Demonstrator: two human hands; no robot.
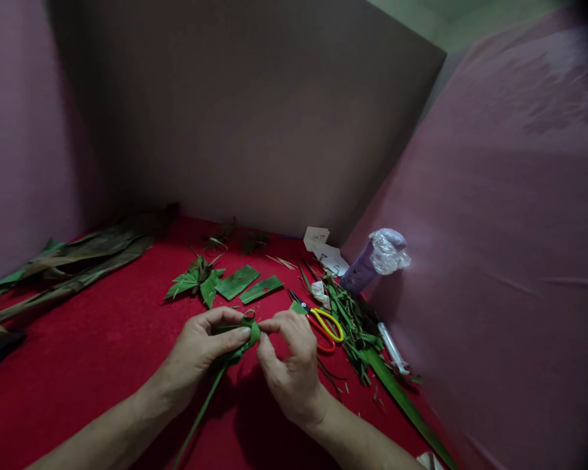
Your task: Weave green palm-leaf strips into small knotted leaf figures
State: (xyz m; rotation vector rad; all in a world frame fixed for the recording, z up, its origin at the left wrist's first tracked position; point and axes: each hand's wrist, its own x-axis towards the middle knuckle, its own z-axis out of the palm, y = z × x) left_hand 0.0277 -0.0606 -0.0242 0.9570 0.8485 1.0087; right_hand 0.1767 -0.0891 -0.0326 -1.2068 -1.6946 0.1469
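Note:
A small bundle of folded green leaf strips is held above the red cloth, with one long thin strip trailing down from it. My left hand pinches the bundle between thumb and fingers. On its other side my right hand is closed, thumb and forefinger at the bundle's edge; what those fingertips hold, if anything, is hard to make out. Scissors with one red and one yellow handle lie partly behind my right hand. Beyond the hands are a star-like leaf piece and two cut leaf rectangles.
A heap of leaf scraps lies at the right with a syringe. Behind it a purple container holds clear plastic. Paper cards and thin sticks lie at the back. Long dried leaves spread left. Panels enclose the red cloth.

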